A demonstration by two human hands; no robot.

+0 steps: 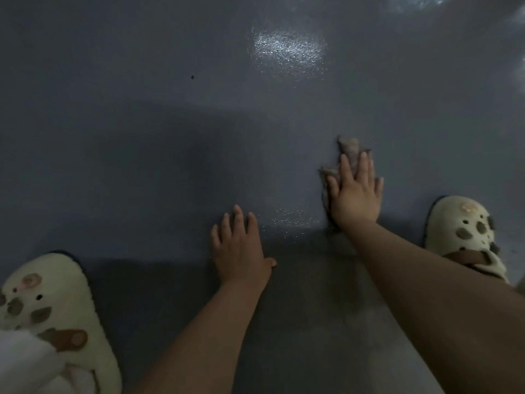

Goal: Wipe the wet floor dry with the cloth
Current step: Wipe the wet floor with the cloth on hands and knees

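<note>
While I'm crouched down with both palms on the floor [142, 137], I'd say I'm right in the middle of the wiping step. From the head view: my right hand [353, 191] sits right of centre in the frame, laid flat on the cloth [348, 146] with the fingers straight and a bit spread, pressing it down rather than gripping it. The cloth is a scrunched greyish rag. One bit pokes out past my fingertips, some bunches up by my thumb, and the rest is hidden under my palm.

My left hand [241, 245] is just below the middle of the frame, also flat, fingers straight and fanned apart, holding nothing. It looks like it's only propping me up.

Between the two hands there's a small sparkly patch [287, 220] that I'm guessing is leftover water, though it could be just light. There's a bigger shiny glare [287, 49] up in the upper middle, and I can't tell if that's wet or only a lamp reflecting.

My fuzzy slippers bracket everything: left slipper [54, 311] lower left, right slipper [466, 231] at the right edge.

Next move, I reckon: keep the palm pressed and drag the cloth left over that glittery patch, then work forward toward the big shine.
</note>
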